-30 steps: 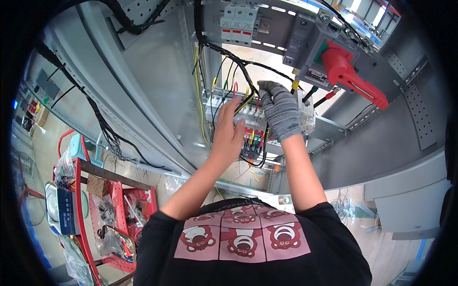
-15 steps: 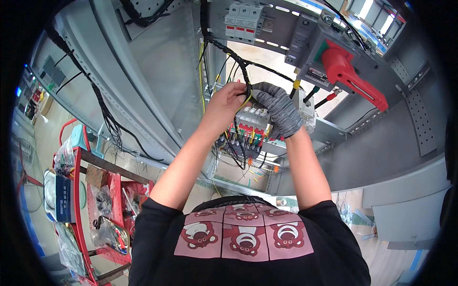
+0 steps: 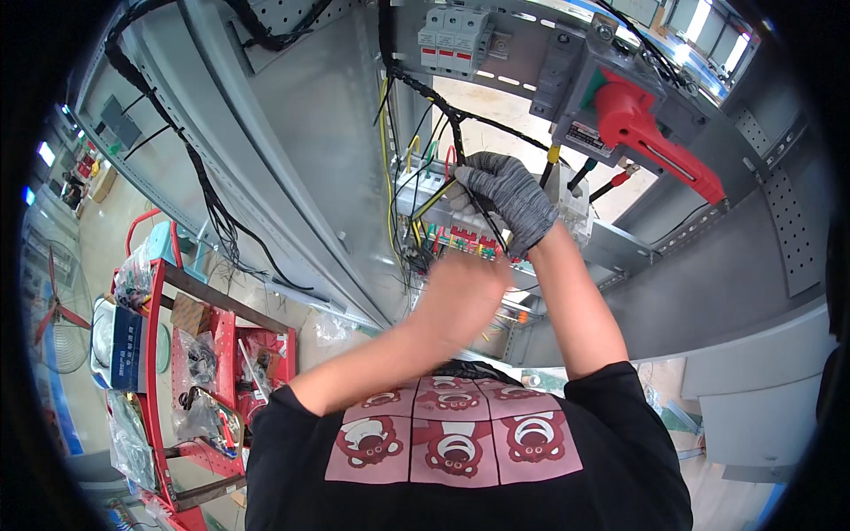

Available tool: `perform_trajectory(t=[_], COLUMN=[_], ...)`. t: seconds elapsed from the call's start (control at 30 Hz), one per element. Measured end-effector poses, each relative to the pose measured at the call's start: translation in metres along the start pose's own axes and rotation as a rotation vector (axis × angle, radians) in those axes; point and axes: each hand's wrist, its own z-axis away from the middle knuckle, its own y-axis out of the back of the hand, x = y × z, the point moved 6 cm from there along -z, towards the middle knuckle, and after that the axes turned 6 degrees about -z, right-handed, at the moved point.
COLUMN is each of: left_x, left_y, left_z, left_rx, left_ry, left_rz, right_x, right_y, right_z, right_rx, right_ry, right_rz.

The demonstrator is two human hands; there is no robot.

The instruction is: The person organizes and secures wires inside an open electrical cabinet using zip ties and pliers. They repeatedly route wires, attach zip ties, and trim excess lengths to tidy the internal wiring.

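My right hand [image 3: 512, 196], in a grey knitted glove, is closed round a black-wrapped wire bundle [image 3: 458, 142] where it hangs down inside a metal cabinet. Loose black wires run down below the glove. My bare left hand [image 3: 471, 288] is lower and nearer to me, smeared by motion, and its fingers cannot be made out. Just beyond it stands a row of breakers with red parts [image 3: 469, 237], partly covered by my hands. A yellow-green wire [image 3: 387, 168] runs down the cabinet's left side.
A switch with a red handle [image 3: 655, 142] juts out at upper right, with thick capped cables [image 3: 611, 184] below it. White fuse holders [image 3: 453, 40] sit at the top. A red tool cart [image 3: 221, 354] stands at left, and a dark cable harness [image 3: 208, 181] hangs along the cabinet frame.
My left hand has left the wire bundle and moved down toward me and to the right. My right hand stays at the bundle. The view has shifted slightly.
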Motion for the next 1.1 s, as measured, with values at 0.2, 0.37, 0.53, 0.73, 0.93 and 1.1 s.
perform_trajectory(t=[0.2,0.37,0.53,0.73,0.93,1.1], left_x=[-0.005,-0.109,-0.11,-0.119,-0.121,-0.085], left_y=[0.02,-0.01,-0.015,-0.018,0.019,0.028], left_z=[0.012,-0.032,-0.051,-0.06,-0.064,-0.043], left_rx=[-0.031,0.338,0.042,-0.144,-0.047,0.078], left_ry=[-0.104,0.495,0.368,0.312,0.235,0.314], left_rz=[0.385,1.13,1.722,1.711,0.318,-0.2], right_x=[-0.006,-0.016,-0.011,0.037,0.027,0.019], right_y=[0.013,0.006,0.021,0.014,0.009,0.003], right_z=[0.001,0.008,0.019,0.005,0.011,-0.002], right_rx=[0.037,0.095,0.169,0.09,0.259,0.139], right_ry=[0.075,0.276,0.168,0.163,0.184,0.077], right_rz=[0.243,0.454,0.29,-0.19,0.035,-0.011])
